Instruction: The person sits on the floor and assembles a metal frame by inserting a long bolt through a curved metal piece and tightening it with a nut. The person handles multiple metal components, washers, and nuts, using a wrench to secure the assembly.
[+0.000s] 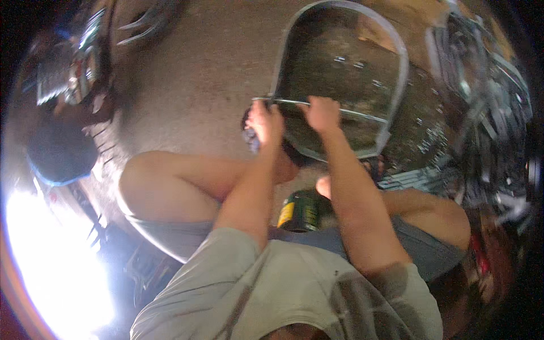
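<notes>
A grey metal frame (403, 68) shaped like an arch stands on the dusty floor in front of me. A thin metal rod (362, 114) runs across its lower part. My right hand (322, 113) is closed on this rod near its middle. My left hand (265, 122) grips the rod's left end, with a small dark object under the fingers that I cannot make out. Both forearms rise from the lower edge over my bent knees.
A dark green can with a yellow label (300, 211) sits between my legs. Scattered metal parts (481, 96) lie heaped at the right. A dark round object with a blue rim (59, 154) rests at the left, beside a very bright glare (56, 266).
</notes>
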{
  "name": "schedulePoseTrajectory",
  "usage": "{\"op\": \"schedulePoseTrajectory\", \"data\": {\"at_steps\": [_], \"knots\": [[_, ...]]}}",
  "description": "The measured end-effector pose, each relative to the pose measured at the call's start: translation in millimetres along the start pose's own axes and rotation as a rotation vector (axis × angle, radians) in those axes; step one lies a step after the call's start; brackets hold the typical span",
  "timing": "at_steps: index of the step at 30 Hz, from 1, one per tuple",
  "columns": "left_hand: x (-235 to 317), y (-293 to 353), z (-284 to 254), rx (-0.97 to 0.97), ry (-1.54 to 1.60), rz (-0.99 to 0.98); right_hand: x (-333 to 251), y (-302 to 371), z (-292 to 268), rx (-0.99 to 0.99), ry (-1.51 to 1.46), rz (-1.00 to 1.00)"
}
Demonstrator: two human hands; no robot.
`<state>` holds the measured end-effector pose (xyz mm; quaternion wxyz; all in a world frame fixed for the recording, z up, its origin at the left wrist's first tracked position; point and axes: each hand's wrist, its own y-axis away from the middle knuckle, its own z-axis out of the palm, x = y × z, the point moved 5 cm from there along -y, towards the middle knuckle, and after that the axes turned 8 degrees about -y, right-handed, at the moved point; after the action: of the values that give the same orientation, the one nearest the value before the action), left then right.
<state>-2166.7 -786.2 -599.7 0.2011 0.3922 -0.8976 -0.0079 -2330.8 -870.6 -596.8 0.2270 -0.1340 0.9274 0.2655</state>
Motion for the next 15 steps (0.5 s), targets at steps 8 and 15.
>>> {"op": "schedulePoseTrajectory", "data": {"at_steps": [8,15], "knots": [[0.8,-6.4,-21.2,-0.057,0.186,-0.038,0.2,1.7,-13.7,-0.187,-0.122,0.063],[-20.3,-12.2,-20.8,-0.098,0.245,-0.061,7.6,-9.0,-7.4,-0.227,-0.193,0.085]]}}
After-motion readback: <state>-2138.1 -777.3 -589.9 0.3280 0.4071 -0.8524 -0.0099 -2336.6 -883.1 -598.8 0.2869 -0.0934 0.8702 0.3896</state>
